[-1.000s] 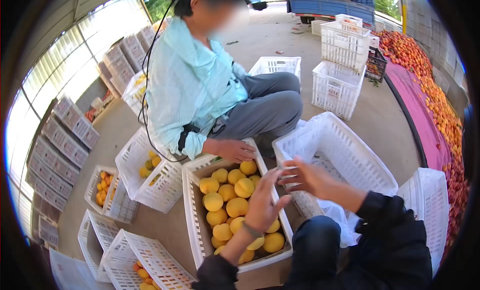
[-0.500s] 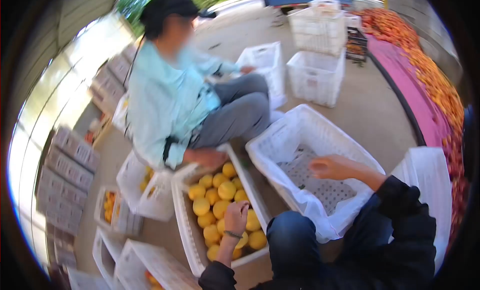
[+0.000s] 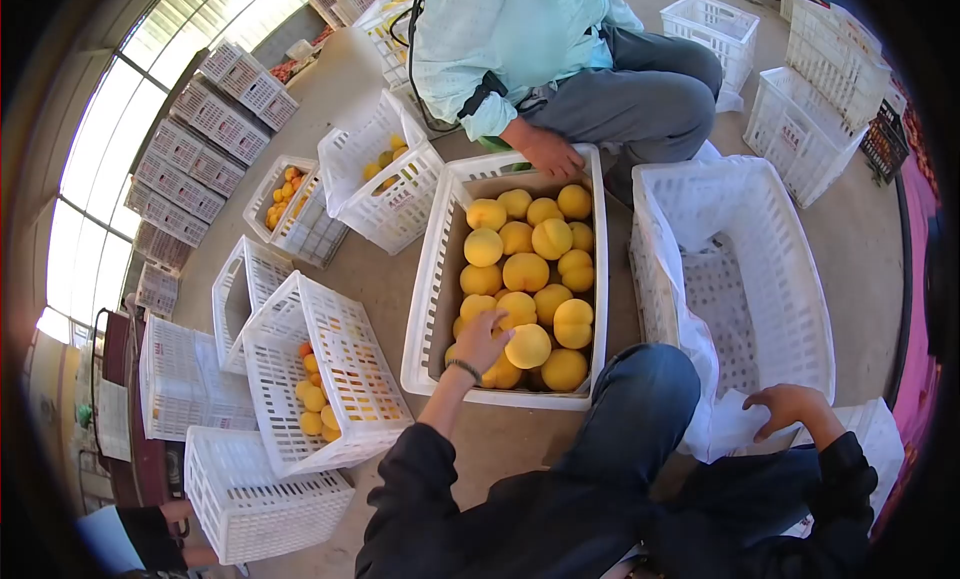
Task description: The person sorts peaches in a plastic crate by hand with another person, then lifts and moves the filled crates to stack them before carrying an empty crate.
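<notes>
In the head view, yellow peaches (image 3: 526, 272) fill a white crate (image 3: 419, 309) with a brown lining in front of me. My left hand (image 3: 483, 341), a band on its wrist, is over the crate's near left part with its fingers apart. Its fingertips reach the peaches, beside a pale yellow peach (image 3: 528, 346). To the right stands a white basket (image 3: 815, 314) with a thin white liner (image 3: 715, 424) draped over its near rim; no fruit shows in it. My right hand (image 3: 793, 409) is at that rim, by the liner, fingers curved and apart, with nothing visible in it.
Across the peach crate sits a person (image 3: 530, 59), one hand (image 3: 550, 153) at its far rim. More white crates with fruit (image 3: 385, 184) (image 3: 325, 374) stand on the left. Stacked crates (image 3: 190, 154) line the back left; others (image 3: 800, 134) stand far right.
My view has swung left and down. My right hand has moved from over the basket's inside to its near rim. My left hand, formerly closed above the peaches, now has its fingers extended.
</notes>
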Demonstrator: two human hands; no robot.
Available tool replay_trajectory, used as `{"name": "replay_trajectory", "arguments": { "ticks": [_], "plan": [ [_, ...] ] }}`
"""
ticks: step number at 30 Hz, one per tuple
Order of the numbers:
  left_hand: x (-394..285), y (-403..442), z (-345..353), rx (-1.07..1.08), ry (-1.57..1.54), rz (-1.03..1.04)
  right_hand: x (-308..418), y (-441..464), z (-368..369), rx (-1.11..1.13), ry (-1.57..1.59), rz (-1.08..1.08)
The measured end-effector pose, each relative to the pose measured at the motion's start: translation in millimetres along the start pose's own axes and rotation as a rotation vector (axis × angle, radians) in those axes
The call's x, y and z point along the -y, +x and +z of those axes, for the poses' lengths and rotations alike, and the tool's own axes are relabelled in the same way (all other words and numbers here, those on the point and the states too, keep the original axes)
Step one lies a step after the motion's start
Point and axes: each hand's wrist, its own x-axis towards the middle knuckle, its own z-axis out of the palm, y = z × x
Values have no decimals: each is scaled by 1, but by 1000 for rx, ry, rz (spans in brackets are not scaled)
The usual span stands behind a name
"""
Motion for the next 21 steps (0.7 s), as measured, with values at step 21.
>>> {"name": "replay_trajectory", "arguments": {
  "ticks": [21],
  "plan": [
    [-22,21,49,205,497,163,19,28,51,-37,-290,185]
  ]
}}
